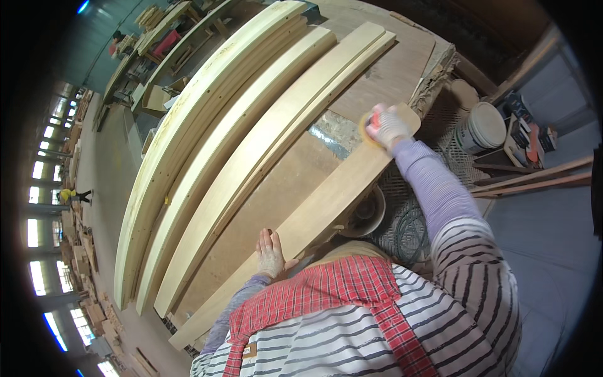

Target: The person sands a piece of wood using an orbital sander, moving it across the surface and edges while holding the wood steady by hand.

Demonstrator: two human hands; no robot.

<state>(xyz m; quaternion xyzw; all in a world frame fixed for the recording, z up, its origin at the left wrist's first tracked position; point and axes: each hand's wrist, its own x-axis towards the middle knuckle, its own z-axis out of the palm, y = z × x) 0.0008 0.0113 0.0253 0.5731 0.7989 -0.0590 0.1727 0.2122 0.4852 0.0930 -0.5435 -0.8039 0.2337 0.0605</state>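
A long pale wooden board (320,204) lies slantwise in front of me, from the lower left to its rounded end at the upper right. Near that far end my right hand (388,127), in a whitish glove, is closed round a round yellow-rimmed pad (365,132) with red on top, held against the board. The hand hides most of the pad, so its exact kind does not show. My left hand (271,254), gloved with bare fingertips, rests on the board's nearer part with its fingers stretched out. Nothing is held in it.
Several curved wooden beams (264,135) stand side by side beyond the board on the worktable (276,191). At right are a white bucket (483,125), a metal bowl (367,213) and a coiled hose (411,232). A person in yellow (66,196) stands far left.
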